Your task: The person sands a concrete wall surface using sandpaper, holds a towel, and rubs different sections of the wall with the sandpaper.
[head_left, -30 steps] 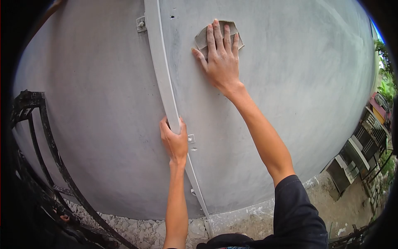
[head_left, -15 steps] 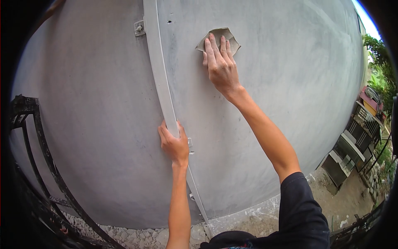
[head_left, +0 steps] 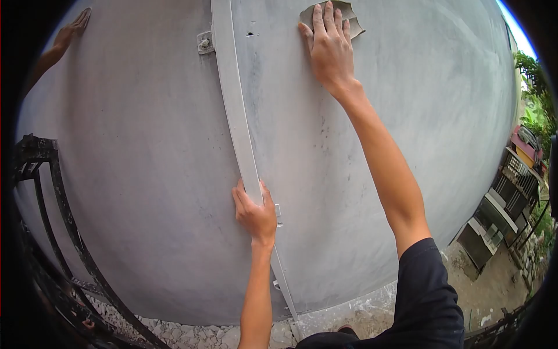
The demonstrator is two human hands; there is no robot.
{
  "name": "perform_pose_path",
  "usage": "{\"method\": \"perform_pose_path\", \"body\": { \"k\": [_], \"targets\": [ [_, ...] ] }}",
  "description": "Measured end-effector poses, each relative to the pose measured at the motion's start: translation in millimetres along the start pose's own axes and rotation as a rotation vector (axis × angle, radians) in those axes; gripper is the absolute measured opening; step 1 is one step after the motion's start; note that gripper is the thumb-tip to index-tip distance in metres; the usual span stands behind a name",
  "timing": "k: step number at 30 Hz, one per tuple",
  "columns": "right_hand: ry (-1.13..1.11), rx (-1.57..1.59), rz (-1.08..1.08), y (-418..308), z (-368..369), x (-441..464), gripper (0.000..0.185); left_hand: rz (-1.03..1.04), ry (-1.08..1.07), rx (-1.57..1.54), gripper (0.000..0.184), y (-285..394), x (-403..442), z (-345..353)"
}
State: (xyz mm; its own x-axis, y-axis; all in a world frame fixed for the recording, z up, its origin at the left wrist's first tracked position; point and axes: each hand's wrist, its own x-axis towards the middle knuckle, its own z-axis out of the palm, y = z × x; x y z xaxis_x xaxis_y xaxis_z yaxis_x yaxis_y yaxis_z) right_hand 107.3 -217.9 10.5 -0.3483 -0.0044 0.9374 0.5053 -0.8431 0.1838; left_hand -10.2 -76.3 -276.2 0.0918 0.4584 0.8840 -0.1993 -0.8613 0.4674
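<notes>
My left hand [head_left: 256, 216] is wrapped round a pale grey strip [head_left: 235, 110] that runs down the grey wall [head_left: 157, 145]. Higher up and to the right, my right hand [head_left: 332, 55] presses a creased grey-beige sheet [head_left: 351, 22] flat against the wall, its fingers spread over it. Small metal brackets sit beside the strip, one at its upper left [head_left: 205, 42] and one just right of my left hand [head_left: 277, 210]. Dark specks mark the wall below my right hand.
Another person's hand [head_left: 78, 23] touches the wall at the upper left. A black metal frame [head_left: 75, 238] stands at the left. Rubble [head_left: 197, 334] lies along the wall's foot. Dark metal items [head_left: 494, 218] and plants [head_left: 537, 110] are at the right.
My right hand first drew down slightly, then moved up the wall with the sheet. My left hand still grips the strip. The other person's hand has come into view.
</notes>
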Motion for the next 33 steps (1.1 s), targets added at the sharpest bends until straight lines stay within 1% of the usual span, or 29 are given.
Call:
{"method": "perform_pose_path", "body": {
  "k": [1,3,4,5,7,8,10,11,13,14,15,17,18,19,21,24,28,31,33],
  "targets": [
    [0.000,-0.001,0.000,4.5,4.8,11.8,0.051,-0.005,0.004,-0.010,0.035,1.5,0.8,-0.6],
    [-0.210,-0.045,-0.015,8.3,12.2,26.2,0.054,-0.009,0.009,-0.014,0.035,0.5,1.2,-1.2],
    [-0.116,-0.042,-0.092,8.0,11.6,24.9,0.047,-0.012,0.000,-0.020,0.035,-0.5,1.0,-0.8],
    [-0.117,-0.042,-0.090,8.4,9.1,20.7,0.047,-0.015,-0.012,-0.029,0.035,-1.2,0.5,-0.6],
    [-0.192,0.040,-0.090,13.8,4.1,12.5,0.054,-0.010,-0.001,-0.036,0.034,0.6,1.5,-1.2],
    [-0.194,0.034,-0.092,16.6,2.9,7.2,0.054,-0.004,0.009,-0.041,0.034,1.9,1.6,-1.8],
    [-0.015,-0.121,-0.225,19.8,0.5,-4.5,0.043,-0.014,0.004,-0.054,0.034,4.4,1.4,-2.5],
    [-0.015,-0.124,-0.227,16.6,-6.0,-11.4,0.043,-0.020,0.002,-0.058,0.034,4.2,2.0,-3.3],
    [-0.050,-0.211,-0.307,5.8,-24.6,-32.9,0.037,-0.012,0.004,-0.056,0.034,1.9,2.0,-2.0],
    [-0.102,-0.138,-0.276,0.2,-32.3,-46.9,0.038,-0.005,0.007,-0.052,0.034,1.3,1.6,-2.0],
    [-0.105,-0.141,-0.277,-5.6,-40.2,-60.5,0.038,-0.007,0.004,-0.055,0.034,1.4,2.3,-3.7],
    [-0.221,-0.044,-0.232,-11.1,-57.3,-80.7,0.041,-0.020,0.017,-0.074,0.033,5.3,2.2,-3.9],
    [-0.314,-0.023,-0.194,-9.7,-60.9,-85.2,0.049,-0.021,0.015,-0.083,0.033,5.7,0.4,-3.2],
    [-0.311,-0.027,-0.197,-9.2,-60.0,-82.8,0.049,-0.015,0.011,-0.070,0.034,4.1,-0.3,-2.3],
    [-0.314,0.092,-0.122,-11.5,-51.0,-74.8,0.056,-0.004,0.013,-0.051,0.034,2.3,1.5,-3.7],
    [-0.326,0.118,-0.101,-8.1,-40.5,-67.3,0.061,-0.025,0.009,-0.059,0.035,5.0,2.1,-3.9],
    [-0.338,0.168,-0.095,-5.9,-33.1,-60.5,0.063,-0.008,0.010,-0.067,0.036,1.7,1.8,-3.1],
    [-0.310,0.137,-0.077,1.8,-19.5,-29.3,0.065,-0.019,-0.014,-0.073,0.037,0.3,0.9,-2.9],
    [-0.265,0.055,-0.111,4.2,-4.5,-1.9,0.067,-0.031,-0.023,-0.074,0.037,-0.5,1.4,-3.2]
  ]
}}
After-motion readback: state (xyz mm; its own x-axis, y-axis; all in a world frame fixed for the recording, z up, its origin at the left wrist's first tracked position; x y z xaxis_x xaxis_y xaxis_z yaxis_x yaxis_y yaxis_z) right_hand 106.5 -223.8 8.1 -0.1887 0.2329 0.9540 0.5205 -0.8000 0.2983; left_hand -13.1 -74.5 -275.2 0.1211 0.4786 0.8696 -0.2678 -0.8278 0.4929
